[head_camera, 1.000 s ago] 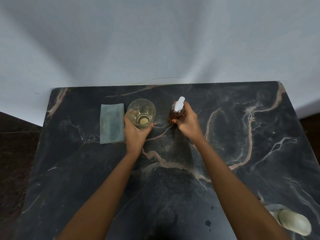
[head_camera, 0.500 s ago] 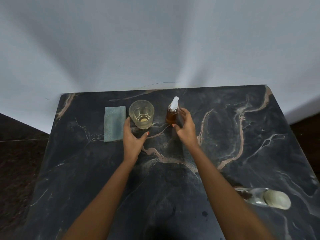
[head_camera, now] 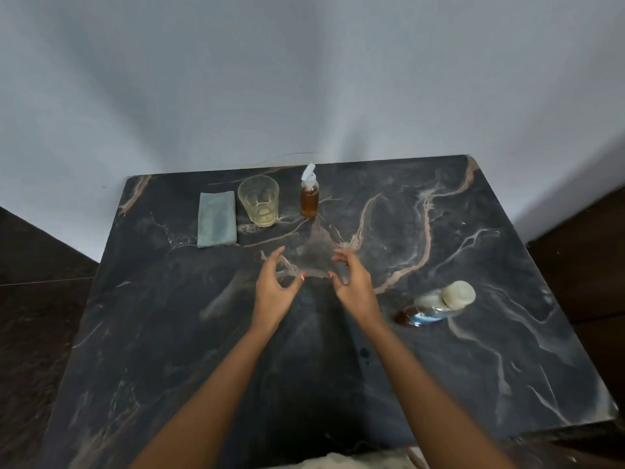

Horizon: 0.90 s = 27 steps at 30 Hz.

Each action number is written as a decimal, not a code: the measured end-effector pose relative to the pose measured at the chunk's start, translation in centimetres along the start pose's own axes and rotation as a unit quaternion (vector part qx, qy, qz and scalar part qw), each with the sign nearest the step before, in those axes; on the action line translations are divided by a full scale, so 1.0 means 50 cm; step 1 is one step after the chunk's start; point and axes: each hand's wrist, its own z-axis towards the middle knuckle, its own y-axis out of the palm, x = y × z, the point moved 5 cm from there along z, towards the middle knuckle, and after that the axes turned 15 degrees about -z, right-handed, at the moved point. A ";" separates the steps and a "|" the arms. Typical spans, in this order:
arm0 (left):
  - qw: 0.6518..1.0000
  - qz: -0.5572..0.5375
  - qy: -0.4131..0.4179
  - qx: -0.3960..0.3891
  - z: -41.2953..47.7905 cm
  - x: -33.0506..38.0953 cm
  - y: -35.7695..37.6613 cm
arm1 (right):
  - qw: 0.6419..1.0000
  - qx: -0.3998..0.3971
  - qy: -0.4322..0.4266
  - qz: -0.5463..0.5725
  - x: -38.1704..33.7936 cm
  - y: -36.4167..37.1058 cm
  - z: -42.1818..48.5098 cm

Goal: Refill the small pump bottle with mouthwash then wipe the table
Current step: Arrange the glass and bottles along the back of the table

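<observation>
A small pump bottle (head_camera: 309, 198) with amber liquid and a white pump head stands upright near the back of the dark marble table (head_camera: 473, 350). Left of it stands a clear glass (head_camera: 258, 204) with a little pale liquid at the bottom. A folded grey-green cloth (head_camera: 216, 219) lies flat left of the glass. My left hand (head_camera: 274, 289) and my right hand (head_camera: 351, 282) hover over the table's middle, well in front of the glass and bottle, fingers loosely spread and holding nothing.
A larger bottle (head_camera: 436, 304) with a pale round cap lies on its side at the right of the table. A pale wall stands close behind the table. Dark floor lies beyond the left and right edges.
Both hands let go of the glass and the pump bottle and drew back toward me. The view tilted up, so the lying bottle now shows fully.
</observation>
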 end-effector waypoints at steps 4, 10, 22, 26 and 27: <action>1.000 -0.011 -0.007 -0.022 -0.068 -0.004 0.043 | 1.000 -0.011 -0.018 -0.014 0.020 -0.028 -0.076; 0.998 -0.028 -0.020 -0.048 -0.142 -0.007 0.115 | 0.999 -0.022 -0.004 -0.029 0.084 -0.075 -0.158; 0.992 -0.023 -0.026 -0.121 -0.172 0.000 0.284 | 0.996 0.068 0.046 -0.035 0.224 -0.224 -0.223; 0.988 -0.038 -0.046 -0.141 -0.174 -0.002 0.329 | 0.992 0.104 0.073 -0.009 0.256 -0.258 -0.204; 0.988 -0.047 -0.052 -0.141 -0.174 0.000 0.338 | 0.991 0.101 0.084 0.003 0.262 -0.260 -0.196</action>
